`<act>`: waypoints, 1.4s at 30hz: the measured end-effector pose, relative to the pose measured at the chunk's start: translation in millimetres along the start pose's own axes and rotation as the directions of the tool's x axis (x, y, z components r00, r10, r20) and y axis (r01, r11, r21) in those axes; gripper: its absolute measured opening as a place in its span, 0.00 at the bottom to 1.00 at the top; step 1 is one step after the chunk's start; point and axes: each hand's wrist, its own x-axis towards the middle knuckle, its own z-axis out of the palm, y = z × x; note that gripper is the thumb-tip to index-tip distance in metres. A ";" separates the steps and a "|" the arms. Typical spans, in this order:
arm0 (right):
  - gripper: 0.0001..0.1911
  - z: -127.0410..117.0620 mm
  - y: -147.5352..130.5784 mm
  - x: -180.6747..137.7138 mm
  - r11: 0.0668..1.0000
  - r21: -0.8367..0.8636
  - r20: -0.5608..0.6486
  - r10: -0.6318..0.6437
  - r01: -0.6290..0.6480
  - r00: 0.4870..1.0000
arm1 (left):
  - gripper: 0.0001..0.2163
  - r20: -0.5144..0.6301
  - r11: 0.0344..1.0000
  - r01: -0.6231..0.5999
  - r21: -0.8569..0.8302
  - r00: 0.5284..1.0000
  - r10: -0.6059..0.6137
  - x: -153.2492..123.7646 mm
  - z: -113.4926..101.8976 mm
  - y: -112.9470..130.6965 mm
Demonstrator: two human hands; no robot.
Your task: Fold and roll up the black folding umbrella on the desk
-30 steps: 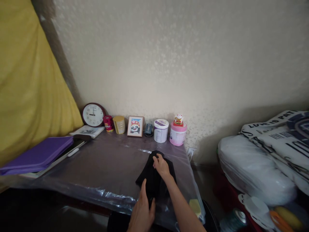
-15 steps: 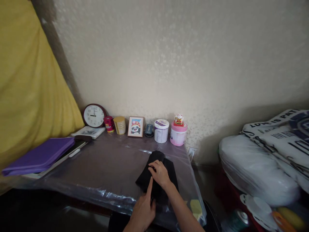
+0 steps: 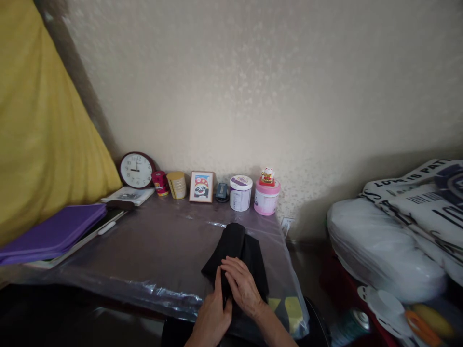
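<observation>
A piece of folded black cloth (image 3: pixel 231 241) lies on the plastic-covered table (image 3: pixel 152 241) near its front right, its near end running under my hands. My left hand (image 3: pixel 213 311) is at that near end, index finger stretched along the cloth and thumb apart from it, with black material between them; the other fingers are curled out of sight. Flat on the cloth rests my right hand (image 3: pixel 242 284), fingers stretched and side by side, their tips beside my left index fingertip.
Along the wall stand a clock (image 3: pixel 136 170), a red can (image 3: pixel 160 183), a yellow-lidded jar (image 3: pixel 177 185), a panda picture (image 3: pixel 201 187), a white tub (image 3: pixel 240 193) and a pink tub (image 3: pixel 266 198) bearing a cat figurine (image 3: pixel 267 176). Purple folder (image 3: pixel 54 231) lies left; plastic-wrapped bundle (image 3: pixel 383 246) right.
My right hand has slid toward me over the black cloth and its fingers now lie straighter. My left hand has stayed close to its place, index finger still stretched.
</observation>
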 end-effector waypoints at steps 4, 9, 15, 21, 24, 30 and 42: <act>0.14 3.6 22.4 21.6 0.999 -0.050 0.017 0.008 -0.007 1.000 | 0.30 -0.001 0.999 0.030 -0.013 1.000 -0.030 -0.7 1.9 0.0; 0.14 7.6 64.6 55.3 0.991 -0.134 0.040 0.036 -0.031 0.999 | 0.31 0.014 0.997 0.078 0.009 0.997 -0.078 0.1 2.3 2.0; 0.15 5.4 95.9 89.8 0.918 -0.336 -0.016 0.218 -0.210 0.976 | 0.31 0.004 0.998 0.059 -0.002 0.998 -0.059 -0.5 2.5 1.2; 0.15 11.3 56.9 67.2 0.961 -0.241 0.011 0.144 -0.137 0.990 | 0.31 0.008 0.998 0.057 -0.029 0.998 -0.056 -0.5 2.1 2.2; 0.13 4.3 45.0 47.3 0.990 -0.075 0.025 0.121 -0.119 0.992 | 0.30 0.000 0.994 0.061 -0.087 0.998 -0.061 -1.6 -0.4 3.1; 0.14 -42.9 76.5 9.5 0.829 0.060 -0.294 0.547 -0.556 0.784 | 0.31 0.029 0.979 0.119 -0.168 0.993 -0.116 -5.5 -11.0 8.2; 0.21 -46.4 86.2 -11.4 0.592 0.353 -0.125 0.797 -0.724 0.591 | 0.31 0.120 0.910 0.159 -0.382 0.985 -0.122 -5.6 -10.4 4.3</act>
